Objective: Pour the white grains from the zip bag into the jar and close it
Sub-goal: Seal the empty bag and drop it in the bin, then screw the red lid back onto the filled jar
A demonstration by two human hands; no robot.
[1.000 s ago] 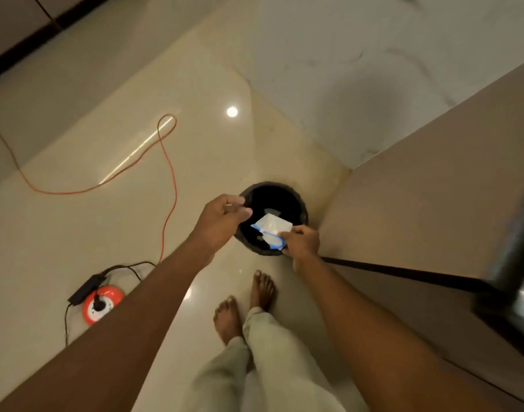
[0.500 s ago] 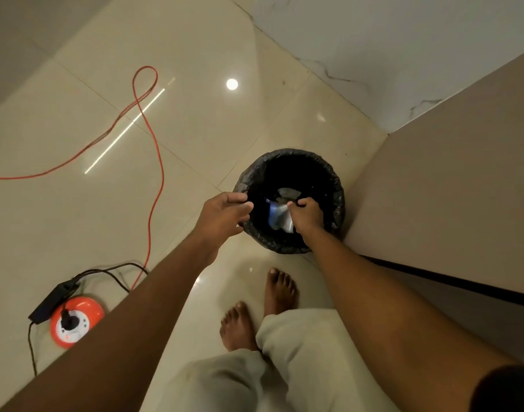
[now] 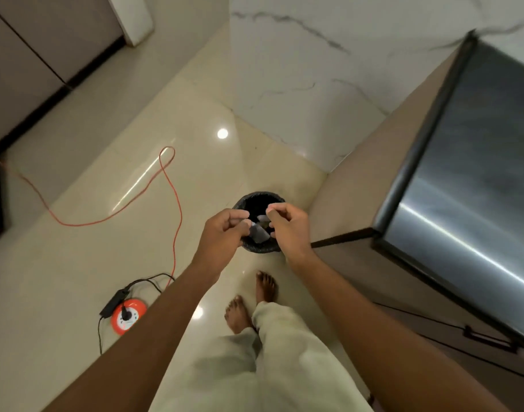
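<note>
The crumpled, pale zip bag [image 3: 259, 233] sits in the mouth of a black-lined waste bin [image 3: 256, 248] on the floor. My left hand [image 3: 225, 233] hovers over the bin's left rim, fingers curled shut, thumb tip right beside the bag's corner; whether they touch is unclear. My right hand [image 3: 287, 227] hangs over the bin's right rim, with loosely bent fingers apart and nothing in them. No jar or grains are in view.
My bare feet [image 3: 252, 301] stand just before the bin. An orange cable [image 3: 171, 185] runs across the glossy floor to an orange extension reel [image 3: 127, 318] at the left. A cabinet side [image 3: 359, 173] and a steel-fronted appliance [image 3: 469, 185] stand at the right.
My right hand carried the zip bag down into the bin, let it go and has lifted back above the rim. The view has pulled up and away from the bin.
</note>
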